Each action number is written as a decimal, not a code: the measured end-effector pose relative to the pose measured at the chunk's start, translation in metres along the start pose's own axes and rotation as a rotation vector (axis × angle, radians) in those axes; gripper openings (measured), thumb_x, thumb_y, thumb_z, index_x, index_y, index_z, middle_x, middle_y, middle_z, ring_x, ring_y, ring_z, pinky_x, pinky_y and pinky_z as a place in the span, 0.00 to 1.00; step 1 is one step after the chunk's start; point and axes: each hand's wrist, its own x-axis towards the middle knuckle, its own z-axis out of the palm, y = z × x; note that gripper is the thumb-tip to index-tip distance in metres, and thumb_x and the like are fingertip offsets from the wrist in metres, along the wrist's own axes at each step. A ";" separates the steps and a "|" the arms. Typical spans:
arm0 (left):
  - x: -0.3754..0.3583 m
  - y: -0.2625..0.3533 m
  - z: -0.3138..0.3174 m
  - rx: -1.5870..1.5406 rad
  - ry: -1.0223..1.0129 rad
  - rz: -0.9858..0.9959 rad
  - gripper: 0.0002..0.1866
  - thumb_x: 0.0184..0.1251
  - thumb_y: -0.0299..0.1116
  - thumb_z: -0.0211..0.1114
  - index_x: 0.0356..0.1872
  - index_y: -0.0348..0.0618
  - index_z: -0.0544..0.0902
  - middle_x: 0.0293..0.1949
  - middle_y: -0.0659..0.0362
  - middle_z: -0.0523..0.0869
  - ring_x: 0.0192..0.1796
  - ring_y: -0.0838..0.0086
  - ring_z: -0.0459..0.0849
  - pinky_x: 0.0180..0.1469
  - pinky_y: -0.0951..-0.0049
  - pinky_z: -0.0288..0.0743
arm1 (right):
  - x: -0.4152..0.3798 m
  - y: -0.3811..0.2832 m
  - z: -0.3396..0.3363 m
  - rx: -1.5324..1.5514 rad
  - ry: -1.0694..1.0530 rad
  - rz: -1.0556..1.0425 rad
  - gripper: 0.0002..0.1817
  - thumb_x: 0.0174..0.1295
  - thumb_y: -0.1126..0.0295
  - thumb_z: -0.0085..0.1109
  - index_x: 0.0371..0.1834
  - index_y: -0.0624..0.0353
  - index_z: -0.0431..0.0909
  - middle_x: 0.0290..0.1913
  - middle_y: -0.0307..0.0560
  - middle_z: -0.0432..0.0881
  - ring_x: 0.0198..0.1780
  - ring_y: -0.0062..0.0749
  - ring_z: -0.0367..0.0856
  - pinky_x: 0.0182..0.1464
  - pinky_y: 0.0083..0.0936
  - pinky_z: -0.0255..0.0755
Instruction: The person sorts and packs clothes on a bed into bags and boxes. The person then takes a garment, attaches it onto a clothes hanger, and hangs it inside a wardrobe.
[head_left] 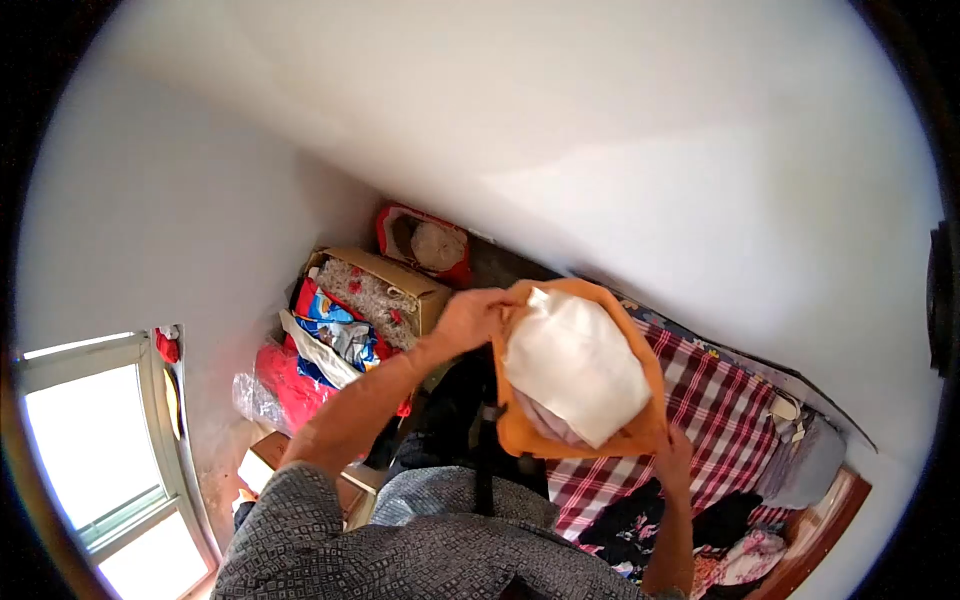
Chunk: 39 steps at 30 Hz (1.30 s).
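Both my hands hold up a rounded-square orange tray (512, 432), tilted in front of me. A cream-white folded cloth or sheet (575, 360) lies in it, with a greyish-pink piece of fabric (548, 418) showing beneath. My left hand (478, 318) is closed on the upper left corner of the rim. At the lower right edge my right hand (674, 456) grips the rim, its fingers partly hidden behind it.
A bed with a red plaid sheet (700, 400) lies behind the tray, with dark clothes (628, 525) and a grey pillow (808, 465) on it. To the left are a cardboard box (425, 285), red bags (290, 385) and a window (100, 450). A red container (460, 262) stands in the corner.
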 end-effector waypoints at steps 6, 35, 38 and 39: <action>0.006 -0.035 -0.126 0.071 0.177 -0.141 0.13 0.70 0.28 0.60 0.51 0.40 0.87 0.42 0.49 0.90 0.42 0.68 0.89 0.48 0.70 0.80 | 0.033 -0.094 0.088 0.088 -0.141 -0.125 0.17 0.74 0.67 0.57 0.28 0.66 0.71 0.23 0.41 0.68 0.26 0.22 0.65 0.29 0.26 0.64; -0.001 -0.358 -0.291 0.064 0.859 -0.581 0.16 0.69 0.21 0.54 0.48 0.43 0.89 0.44 0.50 0.91 0.42 0.64 0.90 0.47 0.66 0.82 | 0.215 -0.267 0.396 -0.193 -0.612 -0.412 0.26 0.75 0.51 0.56 0.36 0.69 0.80 0.31 0.60 0.83 0.33 0.46 0.83 0.40 0.40 0.74; 0.007 -0.325 -0.293 -0.246 0.869 -0.653 0.18 0.67 0.18 0.53 0.49 0.41 0.89 0.43 0.49 0.91 0.46 0.61 0.89 0.49 0.63 0.80 | 0.223 -0.277 0.416 -0.425 -0.684 -0.383 0.26 0.75 0.51 0.55 0.31 0.68 0.79 0.24 0.58 0.78 0.28 0.46 0.78 0.36 0.43 0.71; 0.006 -0.328 -0.290 -0.046 0.898 -0.587 0.17 0.69 0.19 0.53 0.49 0.41 0.89 0.42 0.49 0.91 0.43 0.61 0.89 0.47 0.62 0.81 | 0.218 -0.283 0.419 -0.348 -0.685 -0.364 0.26 0.76 0.51 0.55 0.31 0.67 0.79 0.23 0.57 0.76 0.27 0.45 0.78 0.36 0.43 0.71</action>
